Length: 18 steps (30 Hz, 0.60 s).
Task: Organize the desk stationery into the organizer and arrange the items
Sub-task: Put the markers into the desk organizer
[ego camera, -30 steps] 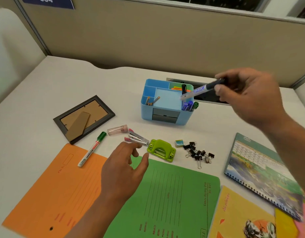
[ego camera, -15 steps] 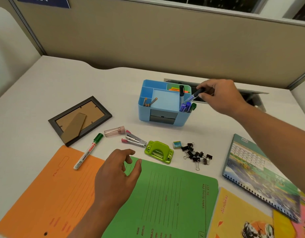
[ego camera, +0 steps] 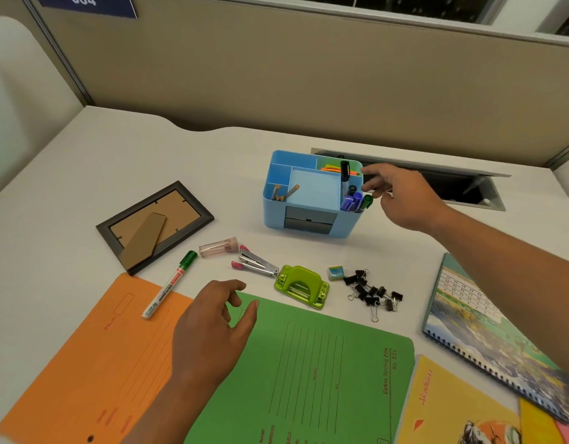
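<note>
The matte white bench (ego camera: pixel 84 174) carries a smooth green card folder (ego camera: pixel 308 379) at its near edge and an orange folder (ego camera: pixel 94 363) toward its near left corner. A boxy blue plastic organizer (ego camera: pixel 276 219) stands toward the far edge, with capped markers (ego camera: pixel 353 200) upright in its right compartment. The right grip (ego camera: pixel 401 200), released and holding nothing, hovers just beside that compartment. The left grip (ego camera: pixel 209 328), released with fingers loosely spread, is above the green folder. A cylindrical green-capped whiteboard marker (ego camera: pixel 168 286) lies across the orange folder's far edge. Black binder clips (ego camera: pixel 371 294) sit heaped mid-bench.

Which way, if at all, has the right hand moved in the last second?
Yes: the right hand moved left, ending beside the blue organizer's right wall.
</note>
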Each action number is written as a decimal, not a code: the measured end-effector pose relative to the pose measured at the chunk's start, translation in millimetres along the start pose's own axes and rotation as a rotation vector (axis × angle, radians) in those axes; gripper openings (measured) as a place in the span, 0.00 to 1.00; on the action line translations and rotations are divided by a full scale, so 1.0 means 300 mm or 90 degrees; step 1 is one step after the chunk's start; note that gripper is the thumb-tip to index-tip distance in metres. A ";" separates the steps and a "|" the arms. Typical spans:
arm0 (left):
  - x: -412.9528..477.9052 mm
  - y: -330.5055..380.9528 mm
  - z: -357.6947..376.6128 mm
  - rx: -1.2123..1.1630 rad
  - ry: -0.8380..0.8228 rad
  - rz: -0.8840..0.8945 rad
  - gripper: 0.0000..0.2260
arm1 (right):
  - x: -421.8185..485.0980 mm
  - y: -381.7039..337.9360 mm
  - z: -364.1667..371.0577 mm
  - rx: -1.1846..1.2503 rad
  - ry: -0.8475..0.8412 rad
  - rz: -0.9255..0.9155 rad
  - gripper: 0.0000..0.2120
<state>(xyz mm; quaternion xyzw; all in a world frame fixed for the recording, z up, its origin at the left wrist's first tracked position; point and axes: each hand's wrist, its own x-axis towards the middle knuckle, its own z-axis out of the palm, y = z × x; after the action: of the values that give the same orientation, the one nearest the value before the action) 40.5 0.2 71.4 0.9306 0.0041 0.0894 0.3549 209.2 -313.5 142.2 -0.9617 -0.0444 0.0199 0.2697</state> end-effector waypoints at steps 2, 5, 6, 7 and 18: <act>0.012 -0.012 -0.004 0.008 0.005 -0.005 0.13 | -0.006 0.007 0.002 -0.007 0.017 0.000 0.26; 0.043 -0.045 -0.017 0.022 0.015 -0.039 0.13 | -0.036 0.007 0.006 -0.007 0.055 0.005 0.21; 0.057 -0.065 -0.021 0.032 0.019 -0.055 0.12 | -0.053 0.008 0.012 0.000 0.090 0.004 0.19; 0.071 -0.089 -0.023 0.046 0.022 -0.070 0.12 | -0.074 0.008 0.019 0.015 0.136 0.007 0.17; 0.159 -0.312 -0.094 0.226 0.023 -0.217 0.17 | -0.479 -0.043 0.306 0.270 0.164 0.144 0.10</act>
<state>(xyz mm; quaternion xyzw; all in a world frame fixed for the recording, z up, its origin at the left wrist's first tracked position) 88.0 92.3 37.9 0.9625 0.1828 0.0430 0.1960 59.5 -268.7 72.7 -0.8772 0.1034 -0.0637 0.4644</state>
